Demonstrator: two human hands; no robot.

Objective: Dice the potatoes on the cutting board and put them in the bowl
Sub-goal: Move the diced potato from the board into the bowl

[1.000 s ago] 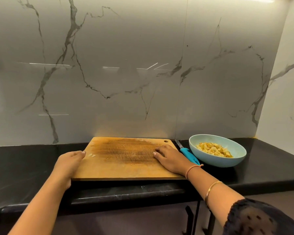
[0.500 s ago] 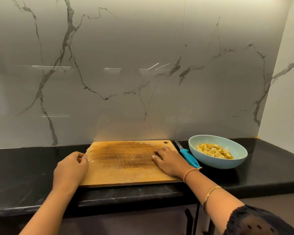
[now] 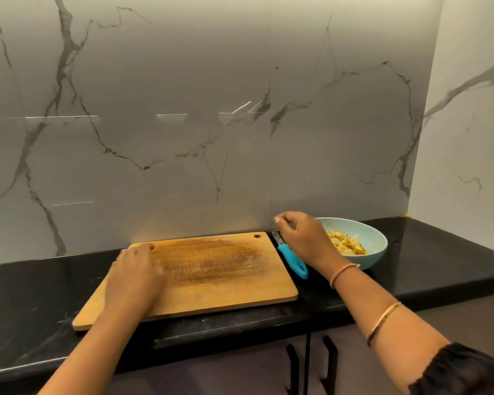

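The wooden cutting board (image 3: 211,275) lies on the black counter with no potato visible on its bare part. My left hand (image 3: 134,277) rests on the board's left part, palm down, slightly blurred. My right hand (image 3: 303,238) is lifted off the board and hovers between board and bowl, fingers loosely curled, with nothing visible in it. Under it lies the knife with the blue handle (image 3: 293,260), just off the board's right edge. The light blue bowl (image 3: 378,238) stands to the right and holds diced potato (image 3: 344,243).
The black counter (image 3: 439,260) runs along a marble-patterned wall (image 3: 240,124) and meets a side wall at the right. Below the counter's front edge are cabinet doors with black handles (image 3: 293,366).
My right hand has lifted off the board's right side and moved right and up, toward the bowl. My left hand has slid from the board's left edge onto its surface. The view moved closer.
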